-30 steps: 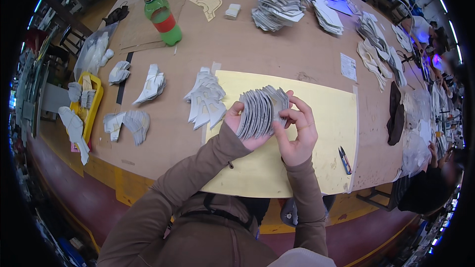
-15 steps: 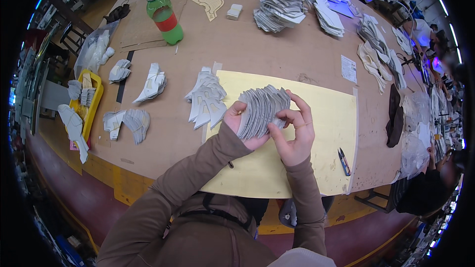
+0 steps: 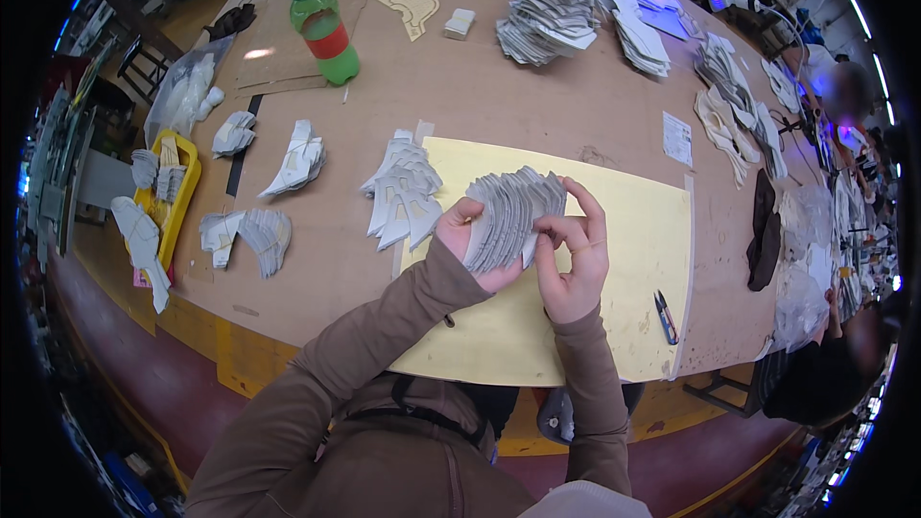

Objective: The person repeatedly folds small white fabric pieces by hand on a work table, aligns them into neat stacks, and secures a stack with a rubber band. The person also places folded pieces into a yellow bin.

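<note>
Fanned grey stack (image 3: 513, 219) | probably light, bendy, apt to slip; hold by edges | left hand (image 3: 455, 227) clasping it | right hand (image 3: 576, 278) half-curled at edge, grip unclear

From the person's head, the left of two fisheye lenses looks steeply down and forward across the table (image 3: 326, 297). The jacket (image 3: 403, 465) fills the near side; left hand (image 3: 455, 230) and right hand (image 3: 573, 278) sit close, mid-view, the bottle (image 3: 326, 34) farther off at left.
</note>
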{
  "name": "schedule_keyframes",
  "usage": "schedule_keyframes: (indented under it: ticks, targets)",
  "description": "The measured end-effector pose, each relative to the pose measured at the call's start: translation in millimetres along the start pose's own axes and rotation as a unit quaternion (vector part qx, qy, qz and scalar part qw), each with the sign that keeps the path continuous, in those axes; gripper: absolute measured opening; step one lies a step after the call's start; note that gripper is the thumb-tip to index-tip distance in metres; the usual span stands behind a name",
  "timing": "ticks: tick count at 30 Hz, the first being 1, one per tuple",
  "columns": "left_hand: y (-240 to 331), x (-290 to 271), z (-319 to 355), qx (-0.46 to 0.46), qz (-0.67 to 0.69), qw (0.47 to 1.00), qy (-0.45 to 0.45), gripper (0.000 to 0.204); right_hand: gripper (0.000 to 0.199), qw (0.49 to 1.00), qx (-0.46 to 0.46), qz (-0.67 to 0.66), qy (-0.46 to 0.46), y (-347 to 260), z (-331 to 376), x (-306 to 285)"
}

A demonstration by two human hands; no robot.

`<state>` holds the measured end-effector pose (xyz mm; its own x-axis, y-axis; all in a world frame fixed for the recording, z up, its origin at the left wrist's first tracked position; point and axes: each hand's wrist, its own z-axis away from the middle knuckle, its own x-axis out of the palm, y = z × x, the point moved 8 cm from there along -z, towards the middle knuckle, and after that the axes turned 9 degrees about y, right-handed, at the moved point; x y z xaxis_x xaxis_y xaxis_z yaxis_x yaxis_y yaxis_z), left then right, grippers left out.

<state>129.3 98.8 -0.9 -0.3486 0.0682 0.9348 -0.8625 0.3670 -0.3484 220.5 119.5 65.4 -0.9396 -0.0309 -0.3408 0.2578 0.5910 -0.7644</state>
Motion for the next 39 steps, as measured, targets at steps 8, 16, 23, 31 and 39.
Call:
schedule_keyframes:
  ticks: [8, 16, 23, 31, 39]
  targets:
    - [3.1, -9.6, -0.3, 0.046, -0.07, 0.992, 0.096, 0.061, 0.018, 1.0, 0.024, -0.007, -0.009, -1.0, -0.3, 0.1]
    - [5.1, -11.5, -1.8, 0.059, -0.09, 0.988, 0.108, 0.059, 0.017, 0.999, 0.044, -0.02, -0.02, 4.2, 1.3, 2.3]
    - [4.1, -13.6, 0.0, 0.041, -0.044, 0.994, 0.09, 0.058, 0.019, 1.0, 0.003, 0.006, -0.028, 2.7, 2.4, 4.3]
    - [3.9, -10.9, -1.4, 0.054, -0.074, 0.993, 0.076, 0.061, 0.019, 1.0, 0.004, -0.01, -0.019, -1.4, 2.2, 3.1]
    - [3.7, -6.2, -4.4, 0.063, -0.083, 0.993, 0.054, 0.062, 0.017, 1.0, 0.013, -0.008, -0.019, 0.0, 3.8, 4.2]
